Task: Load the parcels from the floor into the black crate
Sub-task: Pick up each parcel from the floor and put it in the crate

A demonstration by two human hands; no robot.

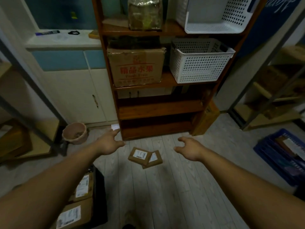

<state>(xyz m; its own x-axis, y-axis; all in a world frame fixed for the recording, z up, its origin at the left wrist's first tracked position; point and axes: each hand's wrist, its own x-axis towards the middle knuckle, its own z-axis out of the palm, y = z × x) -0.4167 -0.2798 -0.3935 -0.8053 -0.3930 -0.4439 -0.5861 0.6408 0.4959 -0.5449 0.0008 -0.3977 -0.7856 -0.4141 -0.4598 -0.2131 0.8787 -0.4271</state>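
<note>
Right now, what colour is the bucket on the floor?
The bucket is pinkish, shown best in the head view.

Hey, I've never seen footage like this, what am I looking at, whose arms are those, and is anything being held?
No machine here. It is one picture from a wide-angle camera worn on a person's head, looking forward and down, so the bare arms are the wearer's own. The left hand and right hand reach out above the floor, both open, holding nothing. Between them in the picture, two flat brown parcels lie on the floor, one overlapping the other. At lower left stands the black crate, with labelled parcels already inside. Behind is a wooden shelf carrying a cardboard box and white baskets.
</note>
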